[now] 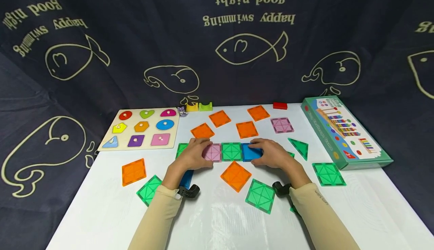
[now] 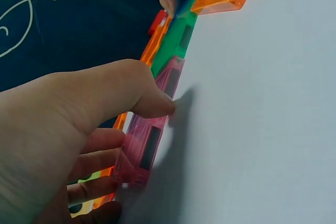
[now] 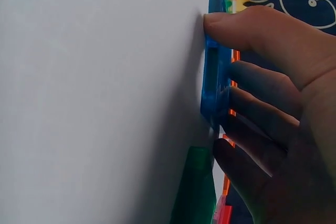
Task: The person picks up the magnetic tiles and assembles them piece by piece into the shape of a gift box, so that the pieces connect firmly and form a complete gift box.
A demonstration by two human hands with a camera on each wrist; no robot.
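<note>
Three square translucent tiles lie edge to edge in a row at the middle of the table: a pink tile [image 1: 213, 153], a green tile [image 1: 231, 152] and a blue tile [image 1: 250, 153]. At the row's left end, my left hand [image 1: 194, 155] grips the pink tile, thumb on its near edge and fingers at its far side. The blue tile at the right end is gripped by my right hand [image 1: 272, 154], its thumb [image 3: 231, 29] against the near edge. Dark strips show in the edges of the pink tile [image 2: 139, 153]. Part of another green tile [image 1: 182, 149] shows behind my left hand.
Loose tiles lie around, among them an orange tile [image 1: 236, 176] just before the row and a green tile [image 1: 261, 196] nearer me. Back left is a wooden shape puzzle board [image 1: 127, 138]; a green game box [image 1: 349, 133] stands at right. A dark curtain [image 1: 257, 80] hangs behind.
</note>
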